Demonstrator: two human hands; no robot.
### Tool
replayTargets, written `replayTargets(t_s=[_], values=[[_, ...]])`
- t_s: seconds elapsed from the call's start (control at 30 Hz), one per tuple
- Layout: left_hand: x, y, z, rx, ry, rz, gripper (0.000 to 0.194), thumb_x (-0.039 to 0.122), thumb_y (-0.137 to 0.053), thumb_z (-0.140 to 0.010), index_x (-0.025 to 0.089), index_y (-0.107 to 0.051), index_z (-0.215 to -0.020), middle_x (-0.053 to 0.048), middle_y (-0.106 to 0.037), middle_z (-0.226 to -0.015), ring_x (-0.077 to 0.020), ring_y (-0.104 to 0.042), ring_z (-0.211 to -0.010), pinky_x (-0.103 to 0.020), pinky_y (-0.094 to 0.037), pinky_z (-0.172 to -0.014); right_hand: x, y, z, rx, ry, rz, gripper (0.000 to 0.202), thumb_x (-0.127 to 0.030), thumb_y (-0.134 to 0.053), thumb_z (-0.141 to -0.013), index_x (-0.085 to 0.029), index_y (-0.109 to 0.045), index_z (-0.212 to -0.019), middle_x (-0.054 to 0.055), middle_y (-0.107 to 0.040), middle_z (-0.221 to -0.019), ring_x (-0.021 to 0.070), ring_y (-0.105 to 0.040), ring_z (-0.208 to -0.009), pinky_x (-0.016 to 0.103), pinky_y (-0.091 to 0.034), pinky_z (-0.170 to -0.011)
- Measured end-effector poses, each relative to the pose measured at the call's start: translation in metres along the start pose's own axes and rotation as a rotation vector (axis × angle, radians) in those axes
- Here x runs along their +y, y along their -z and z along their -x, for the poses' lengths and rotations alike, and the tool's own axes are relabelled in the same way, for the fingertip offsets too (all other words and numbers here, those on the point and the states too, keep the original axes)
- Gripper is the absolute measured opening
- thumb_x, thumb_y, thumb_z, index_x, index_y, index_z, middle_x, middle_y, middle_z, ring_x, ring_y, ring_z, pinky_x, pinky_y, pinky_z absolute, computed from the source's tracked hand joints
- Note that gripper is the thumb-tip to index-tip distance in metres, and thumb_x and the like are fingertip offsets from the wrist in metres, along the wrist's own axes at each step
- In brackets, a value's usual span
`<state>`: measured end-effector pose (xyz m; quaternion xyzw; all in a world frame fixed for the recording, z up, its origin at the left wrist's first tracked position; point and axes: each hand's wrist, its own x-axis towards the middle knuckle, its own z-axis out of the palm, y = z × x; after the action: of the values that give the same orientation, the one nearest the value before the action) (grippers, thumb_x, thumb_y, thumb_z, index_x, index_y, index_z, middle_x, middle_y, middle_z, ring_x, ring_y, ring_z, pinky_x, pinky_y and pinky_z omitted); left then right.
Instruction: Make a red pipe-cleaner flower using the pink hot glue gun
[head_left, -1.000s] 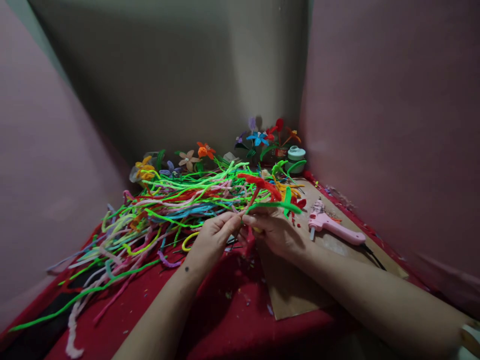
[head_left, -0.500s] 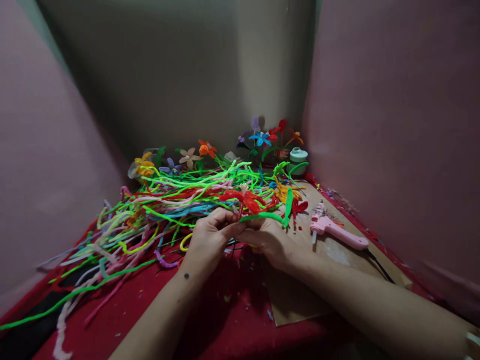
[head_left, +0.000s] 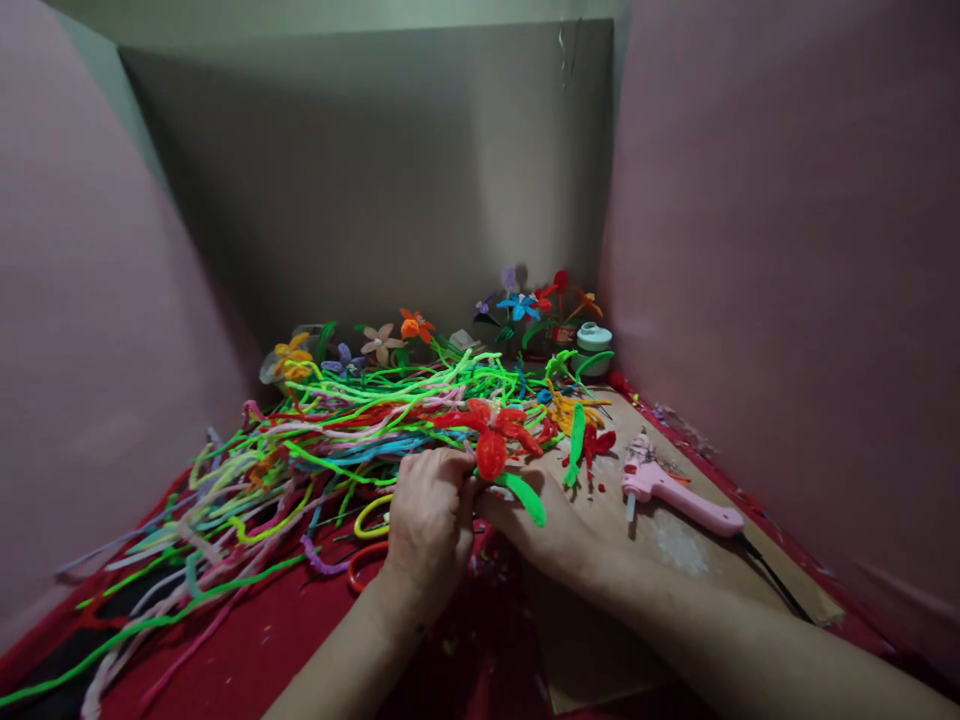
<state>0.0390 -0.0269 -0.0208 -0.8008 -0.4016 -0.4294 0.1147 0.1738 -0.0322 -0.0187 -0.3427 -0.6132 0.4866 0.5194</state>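
Note:
A red pipe-cleaner flower [head_left: 492,455] with a pale centre stands above my two hands, tilted toward me. A green pipe-cleaner leaf [head_left: 525,497] sticks out to the right just below its petals. My left hand [head_left: 431,515] is closed in a fist around the flower's stem, knuckles up. Meeting it from the right, my right hand [head_left: 536,520] is closed at the same stem below the leaf, its fingertips mostly hidden. Another green leaf [head_left: 576,440] and a red pipe-cleaner piece [head_left: 598,447] lie just beyond my right hand.
A heap of coloured pipe cleaners [head_left: 390,400] spreads left and behind. Scissors with yellow and red handles [head_left: 367,565] lie beside my left hand. A pink glue gun [head_left: 675,490] rests on cardboard [head_left: 600,640]. Finished flowers [head_left: 382,343] and a mint-lidded jar [head_left: 594,345] stand by the back wall.
The red flower has turned, its petals now facing me. The green leaf at its stem has swung down over my right hand. My left hand has rolled into a fist. The view has tilted up.

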Motion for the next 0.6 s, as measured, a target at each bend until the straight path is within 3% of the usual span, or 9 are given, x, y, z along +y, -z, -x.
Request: replayTargets(t_s=[0.13,0.27,0.37,0.47,0.53,0.6], values=[[0.002,0.001,-0.002,0.055,0.034,0.063,0.012,0.013,-0.046,-0.082,0.019,-0.056,-0.084,-0.005,-0.063,-0.080,-0.0179,-0.055,-0.076,-0.030,-0.041,-0.069,0.004,-0.001,-0.002,-0.029,0.003,-0.121,0.011,-0.022,-0.063,-0.064,-0.017,-0.057,-0.056,-0.003,-0.046,-0.056,0.0110,-0.038,-0.057,0.024,-0.036,-0.057],[0.001,0.004,-0.003,0.029,0.040,0.091,0.016,0.011,-0.042,-0.082,0.018,-0.056,-0.078,-0.005,-0.063,-0.077,-0.0178,-0.055,-0.077,-0.029,-0.042,-0.069,0.006,-0.001,-0.004,-0.108,0.063,-0.140,0.009,-0.024,-0.060,-0.068,-0.016,-0.063,-0.064,-0.002,-0.055,-0.062,0.0128,-0.046,-0.063,0.026,-0.041,-0.066],[-0.005,0.006,-0.001,-0.003,0.057,0.115,0.018,0.011,-0.042,-0.081,0.019,-0.057,-0.074,-0.005,-0.062,-0.077,-0.0180,-0.056,-0.078,-0.030,-0.042,-0.071,0.004,0.000,-0.003,-0.133,0.158,0.023,0.013,-0.017,-0.054,-0.071,-0.017,-0.067,-0.071,0.000,-0.059,-0.070,0.0149,-0.051,-0.073,0.026,-0.041,-0.071],[-0.009,0.005,-0.001,0.000,0.093,0.206,0.014,0.016,-0.048,-0.080,0.020,-0.061,-0.081,-0.004,-0.065,-0.084,-0.0181,-0.058,-0.082,-0.030,-0.043,-0.075,-0.001,0.003,0.000,-0.115,0.201,0.241,0.018,-0.010,-0.052,-0.068,-0.017,-0.067,-0.073,-0.001,-0.057,-0.066,0.0141,-0.050,-0.070,0.024,-0.040,-0.065],[-0.009,0.007,-0.003,-0.017,0.185,0.300,0.012,0.019,-0.052,-0.078,0.021,-0.064,-0.079,-0.003,-0.067,-0.081,-0.0175,-0.059,-0.077,-0.029,-0.043,-0.074,-0.003,0.006,0.000,-0.144,0.194,0.288,0.018,-0.010,-0.049,-0.070,-0.017,-0.066,-0.070,-0.001,-0.054,-0.062,0.0122,-0.048,-0.065,0.023,-0.039,-0.061],[-0.005,0.009,-0.008,-0.126,0.321,0.434,0.016,0.021,-0.051,-0.079,0.021,-0.066,-0.072,-0.001,-0.067,-0.072,-0.0158,-0.058,-0.066,-0.027,-0.044,-0.066,-0.003,0.009,0.000,-0.162,0.177,0.251,0.018,-0.012,-0.047,-0.073,-0.015,-0.063,-0.065,-0.001,-0.052,-0.061,0.0107,-0.045,-0.061,0.022,-0.038,-0.059]])
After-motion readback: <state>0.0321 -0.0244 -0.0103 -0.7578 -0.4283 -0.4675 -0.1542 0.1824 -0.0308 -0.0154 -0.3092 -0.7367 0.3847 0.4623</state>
